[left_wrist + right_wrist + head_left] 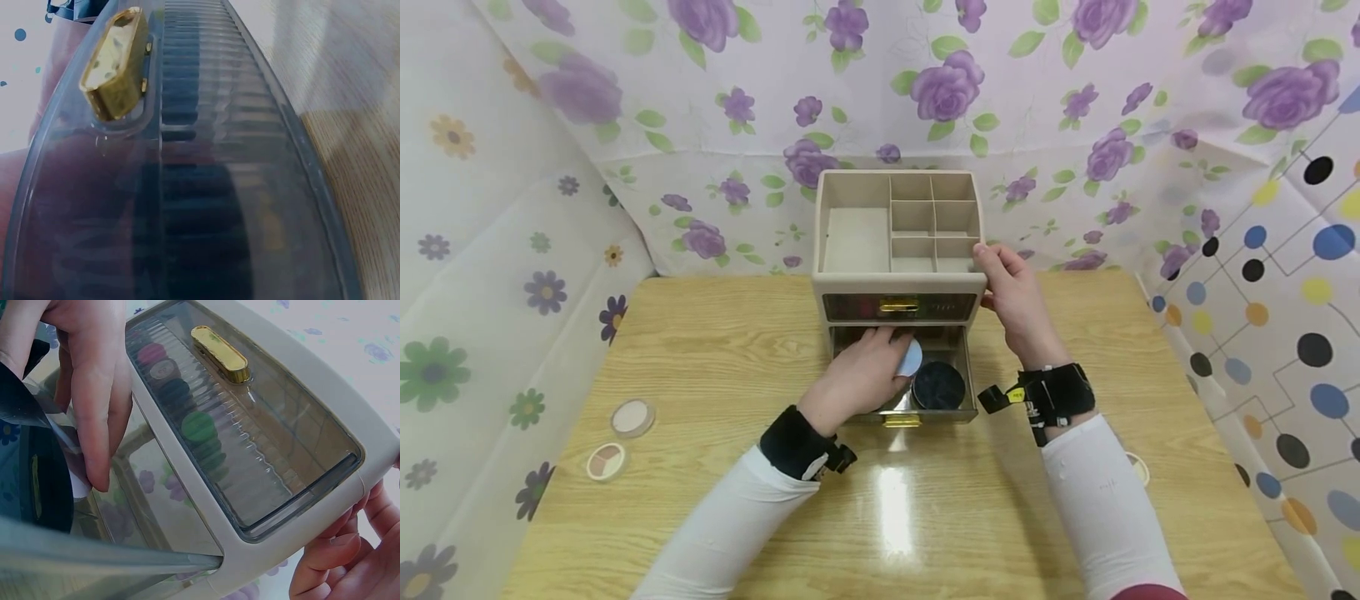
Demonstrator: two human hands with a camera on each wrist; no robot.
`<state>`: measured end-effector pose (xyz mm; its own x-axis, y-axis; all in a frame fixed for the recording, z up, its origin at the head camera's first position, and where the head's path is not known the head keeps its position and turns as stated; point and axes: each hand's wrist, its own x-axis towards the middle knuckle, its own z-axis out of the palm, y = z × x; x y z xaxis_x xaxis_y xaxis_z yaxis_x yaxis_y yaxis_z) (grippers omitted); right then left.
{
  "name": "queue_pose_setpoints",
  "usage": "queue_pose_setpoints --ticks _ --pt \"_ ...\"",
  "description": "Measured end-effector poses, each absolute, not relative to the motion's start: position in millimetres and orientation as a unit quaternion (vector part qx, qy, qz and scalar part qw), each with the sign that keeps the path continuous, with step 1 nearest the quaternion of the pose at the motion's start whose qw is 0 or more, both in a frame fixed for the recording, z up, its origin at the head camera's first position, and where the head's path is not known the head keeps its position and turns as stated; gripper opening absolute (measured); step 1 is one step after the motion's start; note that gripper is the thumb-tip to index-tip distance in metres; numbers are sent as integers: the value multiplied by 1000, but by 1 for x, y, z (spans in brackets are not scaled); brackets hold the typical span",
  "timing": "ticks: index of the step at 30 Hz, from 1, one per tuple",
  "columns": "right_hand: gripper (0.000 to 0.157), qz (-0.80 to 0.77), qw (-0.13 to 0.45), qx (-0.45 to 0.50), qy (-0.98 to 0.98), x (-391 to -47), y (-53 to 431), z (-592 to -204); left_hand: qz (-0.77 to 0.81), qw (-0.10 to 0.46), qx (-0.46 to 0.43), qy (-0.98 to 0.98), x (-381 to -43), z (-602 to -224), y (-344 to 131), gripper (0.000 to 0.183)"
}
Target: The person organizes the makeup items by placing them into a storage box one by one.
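A cream desktop organizer [887,283] stands at the back of the table with its lower drawer [951,416] pulled out. My left hand [857,375] reaches into that drawer and holds a light-blue round case [911,357] between thumb and fingers. Beside the case, a dark round container [938,386] lies in the drawer. My right hand [1022,312] grips the organizer's right side; curled fingers show there in the right wrist view. Above, the closed upper drawer [269,444] holds several small coloured round items. The left wrist view mostly shows the clear drawer front with its gold handle [112,69].
On the table's left lie a pale round compact [632,417] and a white-rimmed compact [606,461]. Another round item [1138,468] is partly hidden by the right sleeve. The divided top tray [857,237] sits above the drawers. A flowered cloth [737,208] hangs behind.
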<state>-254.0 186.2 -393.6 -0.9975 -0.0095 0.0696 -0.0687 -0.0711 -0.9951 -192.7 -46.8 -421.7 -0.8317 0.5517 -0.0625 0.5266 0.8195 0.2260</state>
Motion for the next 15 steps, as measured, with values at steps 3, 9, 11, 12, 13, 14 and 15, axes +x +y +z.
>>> queue_pose_setpoints --ticks 3,9,11,12,13,14,15 --pt "28 730 19 27 -682 -254 186 -394 110 63 277 952 -192 -422 -47 64" --pt "27 726 18 28 -687 -254 186 -394 147 60 272 949 -188 -417 -53 62" --pt "27 727 19 29 -686 -254 186 -394 163 52 270 947 -185 -414 -57 59" --pt "27 727 19 29 -686 -254 186 -394 173 45 270 946 -184 -413 -59 58" --pt "27 727 19 29 -686 -254 186 -394 185 36 270 944 -182 -412 -62 55" --pt "27 728 20 29 -685 -254 186 -394 198 27 271 942 -181 -411 -64 53" --pt "27 728 20 29 -685 -255 187 -394 213 18 271 938 -179 -410 -67 50"
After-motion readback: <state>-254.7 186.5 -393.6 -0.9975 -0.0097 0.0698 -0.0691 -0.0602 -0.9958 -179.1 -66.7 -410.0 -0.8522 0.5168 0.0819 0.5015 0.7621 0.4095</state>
